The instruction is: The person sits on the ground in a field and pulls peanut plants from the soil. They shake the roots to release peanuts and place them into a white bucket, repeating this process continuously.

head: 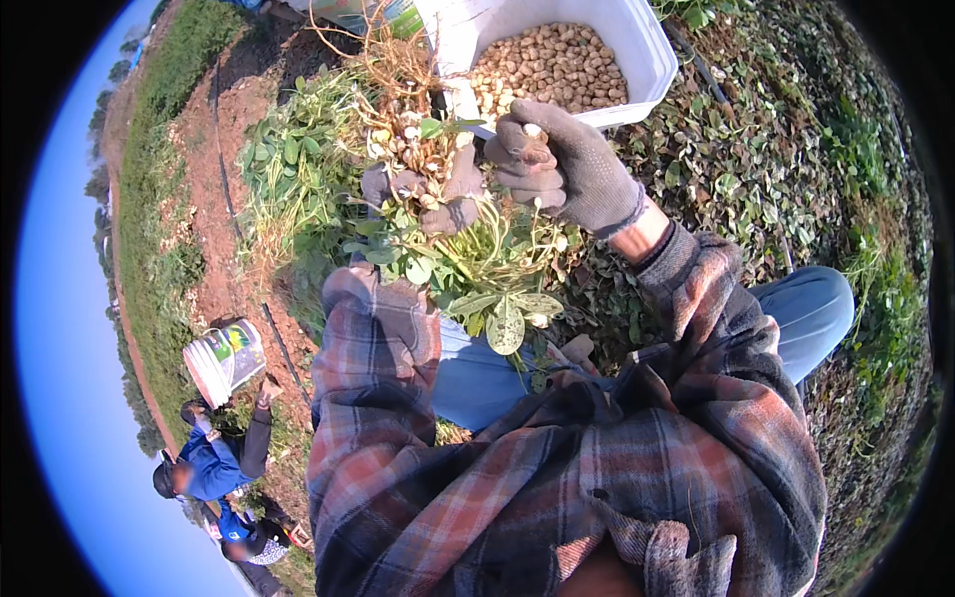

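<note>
My left hand (453,213), in a grey-brown knit glove, grips an uprooted peanut plant (462,257) near its base. Thin tan roots (406,67) spread above the fingers, and several pods hang among them. Leafy green stems trail down over my jeans. Beside it my right hand (563,160), in a matching glove, is curled just below the near rim of a white plastic tub (647,104). A pale peanut pod (532,130) pokes out between its thumb and fingers; whatever else lies in that fist is hidden. Loose peanuts (556,67) cover the tub's bottom.
Pulled peanut plants (291,164) are heaped left of my hands. A dark drip hose (221,149) runs along reddish soil. Further left, a white bucket (224,362) lies tilted near a person in blue (216,463), with another person behind. Low leafy plants (731,172) cover the right side.
</note>
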Available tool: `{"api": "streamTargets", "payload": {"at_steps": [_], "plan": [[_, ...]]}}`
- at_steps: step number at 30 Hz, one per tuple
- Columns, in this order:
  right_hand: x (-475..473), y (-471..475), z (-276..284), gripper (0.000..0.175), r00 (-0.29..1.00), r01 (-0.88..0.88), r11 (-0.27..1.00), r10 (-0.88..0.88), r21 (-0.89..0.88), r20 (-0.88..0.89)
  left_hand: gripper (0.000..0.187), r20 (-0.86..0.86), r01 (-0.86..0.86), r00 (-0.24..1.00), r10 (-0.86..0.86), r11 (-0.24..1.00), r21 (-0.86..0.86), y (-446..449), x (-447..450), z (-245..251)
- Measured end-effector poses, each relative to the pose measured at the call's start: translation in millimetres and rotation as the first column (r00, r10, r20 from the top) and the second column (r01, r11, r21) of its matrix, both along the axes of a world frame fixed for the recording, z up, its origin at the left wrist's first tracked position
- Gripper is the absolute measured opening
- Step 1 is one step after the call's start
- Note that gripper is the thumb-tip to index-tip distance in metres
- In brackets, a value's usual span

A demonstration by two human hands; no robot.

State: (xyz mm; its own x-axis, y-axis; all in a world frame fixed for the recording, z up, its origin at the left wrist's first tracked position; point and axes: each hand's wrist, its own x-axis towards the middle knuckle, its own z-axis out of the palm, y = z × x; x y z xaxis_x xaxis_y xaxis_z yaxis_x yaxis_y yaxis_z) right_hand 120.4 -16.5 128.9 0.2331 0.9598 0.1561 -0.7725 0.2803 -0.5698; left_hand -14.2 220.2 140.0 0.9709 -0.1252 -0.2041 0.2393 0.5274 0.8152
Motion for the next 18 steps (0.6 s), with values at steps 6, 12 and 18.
{"api": "streamTargets", "payload": {"at_steps": [6, 12, 18], "plan": [[84, 23, 11, 0.033, 0.095, 0.786, 0.581, -0.449, 0.21, 0.888, 0.038, 0.009, -0.033, 0.999, 0.033, 0.999, 0.007, 4, -1, -1], [43, -29, 3, 0.045, 0.244, 0.589, 0.808, -0.187, 0.008, 0.952, 0.04, 0.026, -0.063, 0.998, 0.062, 0.998, 0.001, 9, 1, -2], [-29, -57, -26, 0.018, 0.674, 0.269, 0.95, -0.069, -0.157, 0.736, 0.042, 0.033, -0.066, 0.997, 0.066, 0.998, -0.013, 11, 2, -4]]}}
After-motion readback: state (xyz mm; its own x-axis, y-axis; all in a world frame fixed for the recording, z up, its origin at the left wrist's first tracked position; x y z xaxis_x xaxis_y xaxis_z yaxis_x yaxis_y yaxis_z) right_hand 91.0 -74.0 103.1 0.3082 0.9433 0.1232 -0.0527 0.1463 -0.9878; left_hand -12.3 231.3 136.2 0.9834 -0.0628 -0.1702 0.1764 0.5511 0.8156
